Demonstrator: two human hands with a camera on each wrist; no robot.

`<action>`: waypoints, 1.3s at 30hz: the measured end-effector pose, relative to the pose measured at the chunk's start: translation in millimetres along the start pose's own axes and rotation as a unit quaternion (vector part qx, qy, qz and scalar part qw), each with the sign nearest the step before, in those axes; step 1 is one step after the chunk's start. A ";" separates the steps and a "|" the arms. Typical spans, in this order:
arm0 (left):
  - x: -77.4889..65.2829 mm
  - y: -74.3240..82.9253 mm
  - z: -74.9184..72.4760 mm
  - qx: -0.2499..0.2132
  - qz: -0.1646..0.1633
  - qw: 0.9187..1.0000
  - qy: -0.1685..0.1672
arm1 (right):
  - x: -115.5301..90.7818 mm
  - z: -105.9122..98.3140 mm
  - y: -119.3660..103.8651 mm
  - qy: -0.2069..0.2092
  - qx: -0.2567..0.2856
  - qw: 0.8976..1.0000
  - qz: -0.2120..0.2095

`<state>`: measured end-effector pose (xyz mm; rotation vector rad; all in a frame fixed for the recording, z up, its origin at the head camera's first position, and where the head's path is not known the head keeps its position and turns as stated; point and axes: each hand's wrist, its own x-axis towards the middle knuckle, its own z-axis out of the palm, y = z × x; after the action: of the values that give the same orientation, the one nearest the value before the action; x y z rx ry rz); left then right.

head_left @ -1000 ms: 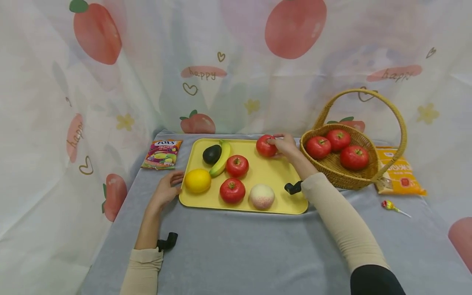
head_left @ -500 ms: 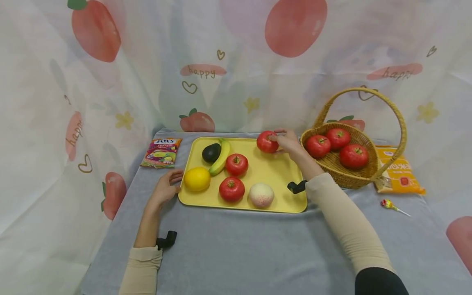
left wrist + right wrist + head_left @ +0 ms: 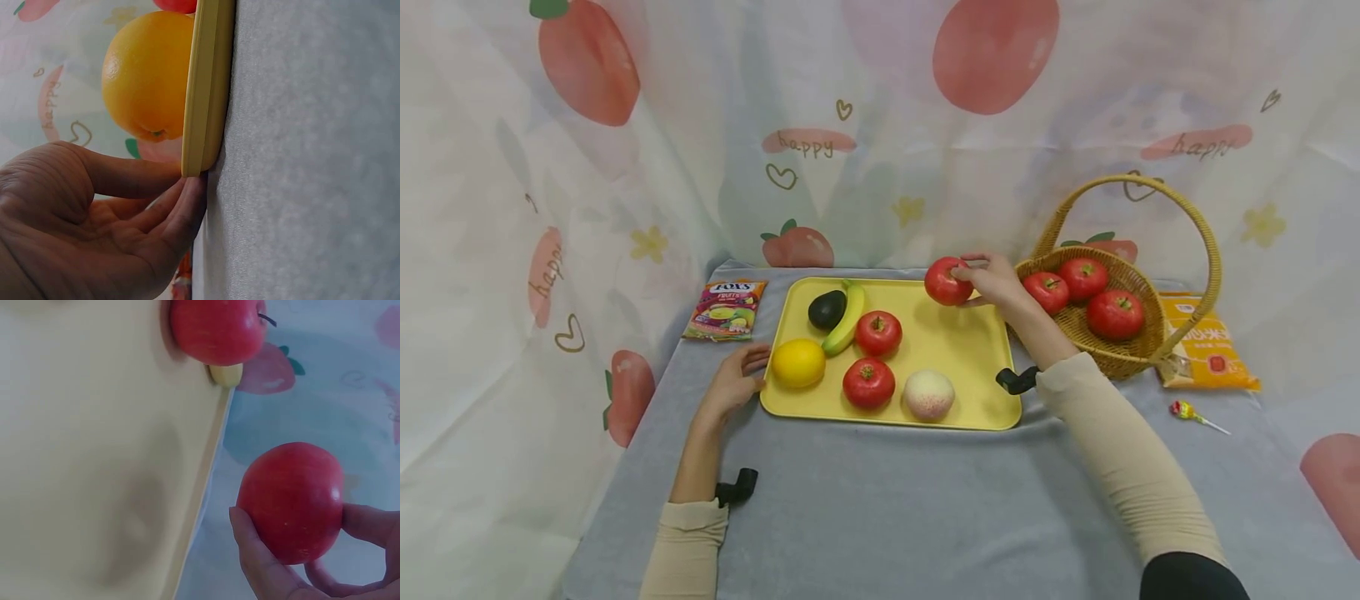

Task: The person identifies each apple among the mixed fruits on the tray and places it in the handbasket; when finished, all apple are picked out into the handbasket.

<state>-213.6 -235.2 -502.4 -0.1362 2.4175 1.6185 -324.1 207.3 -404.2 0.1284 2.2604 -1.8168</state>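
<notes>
Fifteen pieces, nine kinds
Apples (image 3: 946, 282), six; one each of banana (image 3: 847, 323), avocado (image 3: 827, 310), orange (image 3: 798, 363), peach (image 3: 928, 395), lollipop (image 3: 1183, 409), tray (image 3: 977, 358), basket (image 3: 1118, 365); bags (image 3: 727, 312), two.

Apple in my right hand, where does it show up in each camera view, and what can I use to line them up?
Head: slightly right of centre, the apple overlaps the far edge of the yellow tray.
Left wrist: can't be picked out; a red sliver tops the frame, fruit unclear.
Right wrist: lower right, the apple between fingers.
Shared landmark: the yellow tray.
</notes>
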 end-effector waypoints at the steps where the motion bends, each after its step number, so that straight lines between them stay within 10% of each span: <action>1: 0.0 -0.4 -0.1 0.002 0.001 1.000 0.000 | -1.6 -0.9 -0.8 -0.001 0.000 1.000 -0.001; 39: -0.2 0.5 -0.2 -0.009 -0.001 1.000 -0.004 | -50.7 -58.1 -18.9 0.020 -0.010 1.000 -0.006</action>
<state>-213.6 -235.2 -501.8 -0.1357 2.3974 1.6362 -286.6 263.6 -362.5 0.1490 2.3099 -1.8139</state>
